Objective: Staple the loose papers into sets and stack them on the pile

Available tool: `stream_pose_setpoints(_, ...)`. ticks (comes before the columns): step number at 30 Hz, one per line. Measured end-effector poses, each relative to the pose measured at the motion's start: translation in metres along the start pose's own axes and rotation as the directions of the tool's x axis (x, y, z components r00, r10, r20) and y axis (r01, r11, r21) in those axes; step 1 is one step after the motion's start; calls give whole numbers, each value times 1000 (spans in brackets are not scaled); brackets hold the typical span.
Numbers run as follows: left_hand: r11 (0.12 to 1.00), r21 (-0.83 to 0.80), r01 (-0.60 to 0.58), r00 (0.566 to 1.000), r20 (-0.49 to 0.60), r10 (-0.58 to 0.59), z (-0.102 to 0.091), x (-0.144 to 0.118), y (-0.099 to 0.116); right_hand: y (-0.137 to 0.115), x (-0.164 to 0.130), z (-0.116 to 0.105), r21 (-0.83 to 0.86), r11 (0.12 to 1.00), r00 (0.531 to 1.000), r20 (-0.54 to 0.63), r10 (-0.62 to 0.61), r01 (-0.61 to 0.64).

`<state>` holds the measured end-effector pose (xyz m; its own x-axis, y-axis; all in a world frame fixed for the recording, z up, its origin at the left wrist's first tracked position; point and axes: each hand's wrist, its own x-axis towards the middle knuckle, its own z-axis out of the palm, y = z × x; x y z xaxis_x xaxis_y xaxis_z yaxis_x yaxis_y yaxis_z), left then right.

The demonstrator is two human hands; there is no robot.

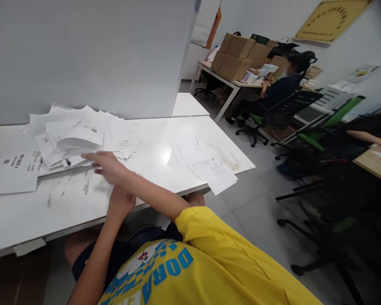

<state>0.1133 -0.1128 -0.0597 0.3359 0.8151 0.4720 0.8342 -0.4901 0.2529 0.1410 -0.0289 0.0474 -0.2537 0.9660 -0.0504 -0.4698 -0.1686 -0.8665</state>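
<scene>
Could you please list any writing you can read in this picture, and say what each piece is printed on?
"DORA": blue letters on the yellow T-shirt; the letters below are cut off.
Sheet at the left of the table: bold heading, too blurred to read.
Paper pile and sheets at the table's right: print too small.
Yellow wall board: marks unreadable.

Right hand [106,166] — arm stretched forward and to the left, crossing above the other wrist; palm down, fingers extended and slightly spread, blurred. Left hand [120,199] — just below and behind the right, forearm rising from the lower left; its fingers are hidden under the right forearm, so their pose cannot be told.
</scene>
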Motion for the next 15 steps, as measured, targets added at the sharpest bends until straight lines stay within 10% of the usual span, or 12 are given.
stream_pose_setpoints(3, 1000, 9, -21, 1000, -8, 21, 1, 1, -2, -17, -63, -57, -62, 998, 1000, 15, 1, 0)
stream_pose_setpoints(6, 996, 46, -78, 996, -46, 81, -3, 5, 3, -45, -117, -150, -259, 953, 921, -312, -233, 154)
stream_pose_setpoints(11, 990, 84, -115, 989, -86, 122, -6, 6, 11, -55, -207, -312, -562, 827, 349, -774, -527, 3)
stream_pose_setpoints(15, 984, 125, -123, 977, -159, 142, -13, 7, 10, -26, -266, -364, -501, 865, 77, -865, -497, -43)
